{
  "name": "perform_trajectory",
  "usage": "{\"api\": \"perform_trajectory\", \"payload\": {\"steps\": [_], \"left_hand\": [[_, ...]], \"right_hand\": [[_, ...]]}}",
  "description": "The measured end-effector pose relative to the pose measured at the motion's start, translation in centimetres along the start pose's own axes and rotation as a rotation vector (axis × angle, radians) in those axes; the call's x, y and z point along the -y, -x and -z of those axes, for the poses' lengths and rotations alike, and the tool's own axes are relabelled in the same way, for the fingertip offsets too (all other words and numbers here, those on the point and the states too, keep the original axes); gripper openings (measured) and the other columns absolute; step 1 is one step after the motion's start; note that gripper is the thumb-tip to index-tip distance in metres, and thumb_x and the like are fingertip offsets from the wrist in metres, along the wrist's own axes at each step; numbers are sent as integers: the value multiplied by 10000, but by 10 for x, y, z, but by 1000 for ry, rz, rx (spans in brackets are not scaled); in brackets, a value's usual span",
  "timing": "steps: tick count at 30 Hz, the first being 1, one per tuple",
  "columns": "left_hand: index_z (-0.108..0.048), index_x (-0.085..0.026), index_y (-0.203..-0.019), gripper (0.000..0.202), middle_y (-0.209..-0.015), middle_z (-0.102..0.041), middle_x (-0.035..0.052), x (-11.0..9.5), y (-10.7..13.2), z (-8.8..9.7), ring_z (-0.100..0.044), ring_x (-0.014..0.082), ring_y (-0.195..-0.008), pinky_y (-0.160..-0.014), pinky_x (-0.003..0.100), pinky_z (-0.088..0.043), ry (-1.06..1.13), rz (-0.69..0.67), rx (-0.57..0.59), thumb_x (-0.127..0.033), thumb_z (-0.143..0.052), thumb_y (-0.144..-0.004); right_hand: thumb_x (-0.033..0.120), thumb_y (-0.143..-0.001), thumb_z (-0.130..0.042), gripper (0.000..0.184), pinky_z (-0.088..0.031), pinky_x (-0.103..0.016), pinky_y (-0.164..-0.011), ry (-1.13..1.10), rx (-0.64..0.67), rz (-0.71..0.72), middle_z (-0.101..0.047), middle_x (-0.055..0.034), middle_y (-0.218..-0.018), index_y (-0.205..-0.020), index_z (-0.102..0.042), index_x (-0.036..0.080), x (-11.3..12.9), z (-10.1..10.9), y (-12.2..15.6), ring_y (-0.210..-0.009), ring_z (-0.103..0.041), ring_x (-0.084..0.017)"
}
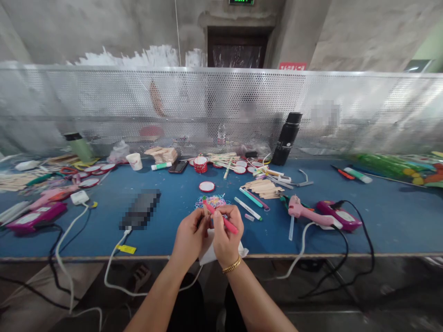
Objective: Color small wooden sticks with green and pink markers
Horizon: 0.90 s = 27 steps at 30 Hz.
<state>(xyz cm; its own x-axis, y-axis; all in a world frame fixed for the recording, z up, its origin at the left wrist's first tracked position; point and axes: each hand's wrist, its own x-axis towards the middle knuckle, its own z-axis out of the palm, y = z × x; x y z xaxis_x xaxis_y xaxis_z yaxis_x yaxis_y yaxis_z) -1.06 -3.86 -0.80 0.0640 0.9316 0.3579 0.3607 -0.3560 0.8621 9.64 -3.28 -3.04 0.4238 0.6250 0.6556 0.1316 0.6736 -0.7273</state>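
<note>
Both hands meet over the near edge of the blue table (173, 230). My right hand (226, 233), with a gold bracelet at the wrist, is closed around a pink marker pen (221, 217) that slants up to the left. My left hand (190, 235) is closed in a pinch at the pen's tip, on something small I cannot make out. Under the hands lies a white piece of paper or cloth (209, 253). Just beyond them sits a pile of coloured rubber bands (212, 201).
A pink glue gun (304, 212) and its purple stand (339, 214) lie right, with cables over the edge. A phone (140, 210) on a charger lies left. Wooden sticks (265, 188), markers, round lids and a black flask (286, 138) stand farther back before a perforated metal screen.
</note>
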Motion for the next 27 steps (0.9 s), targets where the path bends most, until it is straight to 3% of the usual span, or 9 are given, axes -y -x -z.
{"api": "perform_trajectory", "payload": {"steps": [27], "left_hand": [[-577,-199,-741,312,-601,-539,-38,-1,0,-1,-487,125,-567,-572,242,-348,-11,4,-8,-421,-544,-958]], "right_hand": [[323,-983,-551,184,-480,-349,-755,27,-43,2,-609,-8,-800,-846,-586,206,-2,1,1,-785,-592,-178]]}}
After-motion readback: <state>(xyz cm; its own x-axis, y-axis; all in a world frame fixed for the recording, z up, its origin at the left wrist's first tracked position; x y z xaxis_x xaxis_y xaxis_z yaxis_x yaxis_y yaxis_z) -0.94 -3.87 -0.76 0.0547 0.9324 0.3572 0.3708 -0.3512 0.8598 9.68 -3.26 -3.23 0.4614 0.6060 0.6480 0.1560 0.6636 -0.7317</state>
